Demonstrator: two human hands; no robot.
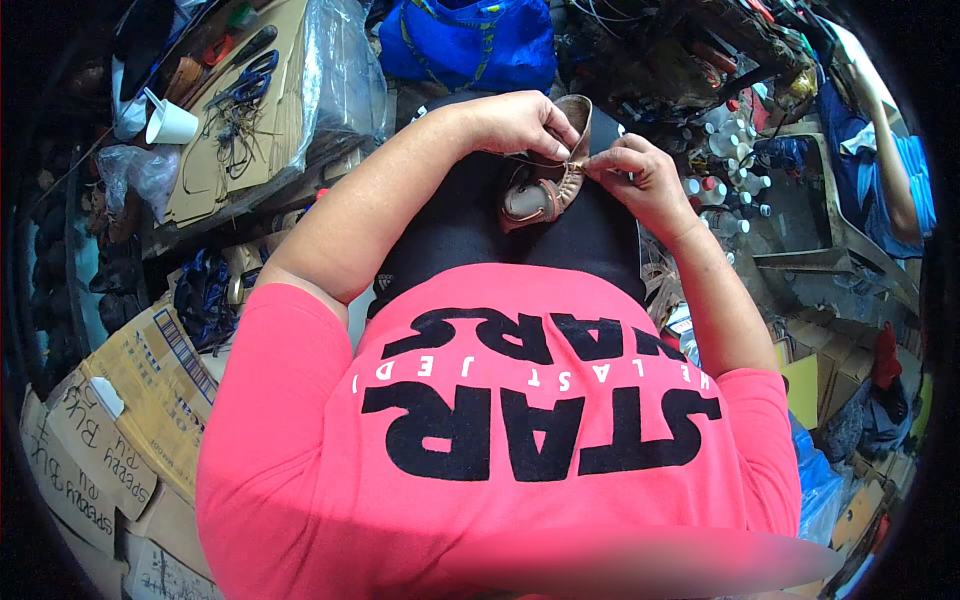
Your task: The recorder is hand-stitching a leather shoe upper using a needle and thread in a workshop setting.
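Note:
A brown shoe (535,198) rests on my dark-trousered lap, its toe toward me and its opening away from me. My left hand (525,125) comes over it from the left, thumb and fingers closed on the upper near the opening. From the right, my right hand (640,180) pinches at the shoe's side edge, close to the left fingertips. Something thin, maybe a lace or thread, shows between the hands, but it is too small to make out. A row of lacing or stitching runs along the shoe's side.
Left, a cardboard-topped surface (285,150) holds dark laces (240,110) and a white cup (170,122). A blue bag (468,45) lies ahead. Several small bottles (728,140) stand right of my knees. Cardboard (150,370) covers the lower left. Another person's arm (892,170) shows at the far right.

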